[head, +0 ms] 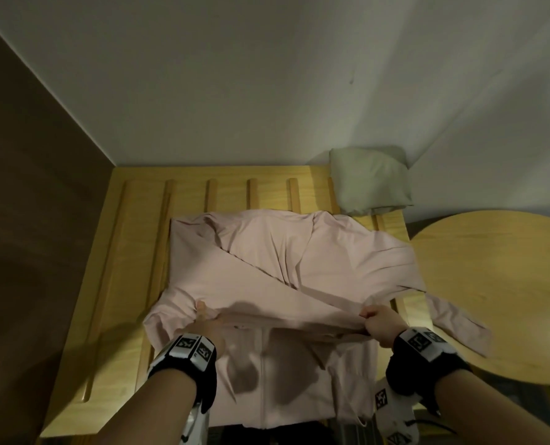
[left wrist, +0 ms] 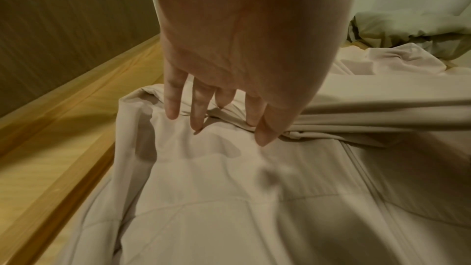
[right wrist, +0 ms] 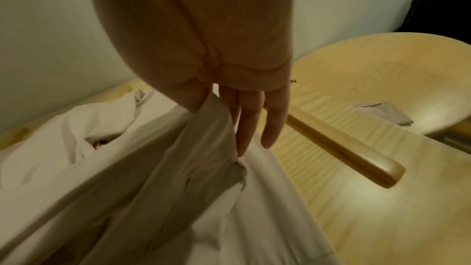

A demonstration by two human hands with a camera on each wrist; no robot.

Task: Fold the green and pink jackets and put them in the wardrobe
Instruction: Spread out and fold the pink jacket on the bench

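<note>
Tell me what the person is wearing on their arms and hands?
Both forearms are bare, with no sleeves and no gloves. Each wrist has a black strap carrying white blocks printed with black square patterns: one by the left hand, one by the right hand. More white patterned parts and a thin black cord hang under the right wrist.

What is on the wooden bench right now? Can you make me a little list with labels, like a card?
surface: slatted wooden bench
pink jacket: spread on the bench, partly folded, one sleeve lying over onto the round table
green jacket: already folded, at the bench's far right corner by the wall
left hand: pinching a fold of the pink jacket
right hand: gripping the same fold on the other side
fold: lifted and stretched between the two hands
wardrobe: not in view
</note>
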